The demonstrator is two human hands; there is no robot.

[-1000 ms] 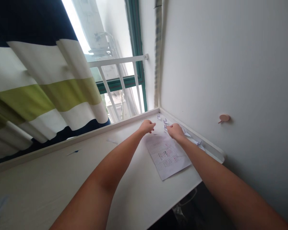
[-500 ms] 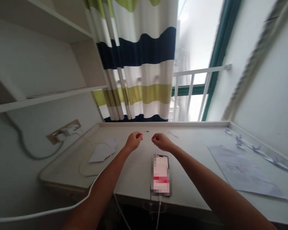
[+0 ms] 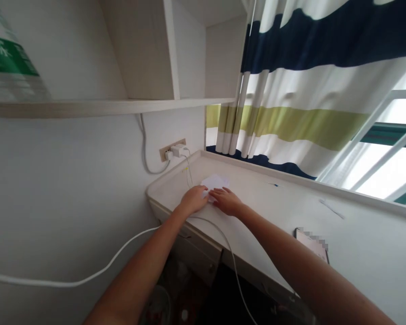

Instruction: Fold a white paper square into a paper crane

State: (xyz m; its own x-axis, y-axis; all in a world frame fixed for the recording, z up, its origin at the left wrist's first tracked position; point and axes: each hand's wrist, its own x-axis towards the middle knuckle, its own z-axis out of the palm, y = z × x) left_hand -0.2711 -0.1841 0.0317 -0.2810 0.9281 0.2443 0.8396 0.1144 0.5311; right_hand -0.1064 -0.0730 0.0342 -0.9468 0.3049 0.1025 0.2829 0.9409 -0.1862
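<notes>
Both my hands are at a white sheet of paper [image 3: 218, 181] lying at the left end of the desk. My left hand [image 3: 193, 199] touches its near left edge, thumb and finger parted with a bit of paper showing between them. My right hand [image 3: 226, 201] rests at the near right side, fingers stretched out and slightly spread across the paper. The fingertips of the two hands almost meet. How firmly either hand touches the paper cannot be made out.
A phone [image 3: 311, 246] lies right of my right forearm. Farther back are a thin stick-like item [image 3: 331, 209] and a small blue-tipped item [image 3: 274, 184]. White cables [image 3: 235, 264] run by my arms. Chargers [image 3: 178, 150] sit in the wall socket; a shelf [image 3: 149, 104] overhangs the left.
My view has turned left. Both hands have moved from the middle of the desk above the phone to the paper in the left corner, and their curled fingers have opened out.
</notes>
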